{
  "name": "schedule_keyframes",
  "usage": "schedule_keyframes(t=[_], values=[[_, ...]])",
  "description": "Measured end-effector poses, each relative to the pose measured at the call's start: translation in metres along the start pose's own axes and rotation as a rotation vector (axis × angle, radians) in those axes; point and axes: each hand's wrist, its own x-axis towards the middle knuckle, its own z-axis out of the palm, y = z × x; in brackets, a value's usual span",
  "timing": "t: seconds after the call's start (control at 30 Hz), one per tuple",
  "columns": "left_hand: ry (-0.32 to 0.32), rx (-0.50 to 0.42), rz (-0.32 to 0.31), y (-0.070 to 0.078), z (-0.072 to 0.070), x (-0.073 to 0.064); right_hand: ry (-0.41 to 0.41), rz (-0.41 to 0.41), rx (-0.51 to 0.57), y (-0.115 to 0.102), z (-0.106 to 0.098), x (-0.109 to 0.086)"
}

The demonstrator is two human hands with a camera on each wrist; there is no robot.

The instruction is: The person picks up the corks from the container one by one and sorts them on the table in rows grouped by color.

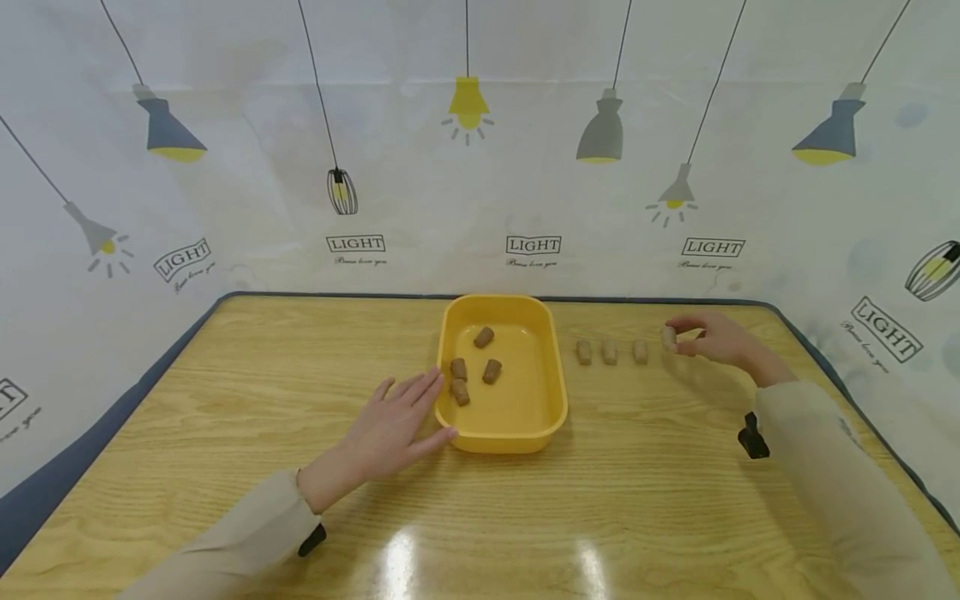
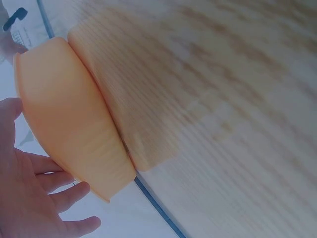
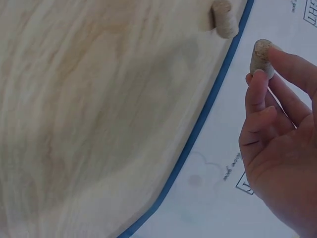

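Head view shows a yellow rectangular plastic tray with rounded corners (image 1: pixel 501 442) near the middle of the back edge of a pale wood-grain table (image 1: pixel 645 500). Inside it lie four short brown cylindrical pieces (image 1: pixel 492 371): two meet end to end along the left wall, one sits just right of them, and one is farther back. Right of the tray, toward the table's back right corner, runs a spaced row of three short beige cylinders of cork-like material (image 1: pixel 610 352) (whether they stand or lie I cannot tell). This row sits between the tray and the right hand (image 1: pixel 716 337). Dark blue trim (image 1: pixel 337 294) follows the table's back edge, below a white wall covering printed with hanging lamps (image 1: pixel 525 183).

At the row's right end, the right hand pinches a fourth beige cylinder (image 3: pixel 262 58) between thumb and fingers; its forearm, in a beige sleeve (image 1: pixel 825 467), reaches in from the table's right side. The left hand (image 1: pixel 392 427) grasps nothing: its fingers stretch out to the tray's left rim, palm down, the thumb by the front left corner.
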Motion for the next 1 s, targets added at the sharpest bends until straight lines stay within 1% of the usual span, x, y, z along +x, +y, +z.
schedule_keyframes(t=[0.13, 0.3, 0.4, 0.63, 0.9, 1.0], values=[[0.005, 0.001, -0.002, -0.001, 0.001, 0.000, 0.033, 0.027, -0.020, 0.013, 0.004, -0.004], [0.006, -0.002, -0.002, -0.001, 0.001, 0.000, 0.037, 0.066, -0.037, 0.022, 0.008, -0.005], [0.010, 0.005, 0.002, -0.002, 0.002, 0.000, 0.048, 0.078, -0.047, 0.025, 0.012, -0.006], [0.003, 0.012, 0.003, -0.002, 0.002, -0.001, 0.067, 0.098, -0.035, 0.031, 0.018, -0.007], [0.001, 0.005, 0.005, -0.002, 0.002, -0.001, 0.057, 0.095, -0.070, 0.035, 0.022, -0.003], [-0.001, -0.002, 0.005, -0.001, 0.002, -0.001, 0.050, 0.095, -0.064, 0.035, 0.024, -0.002]])
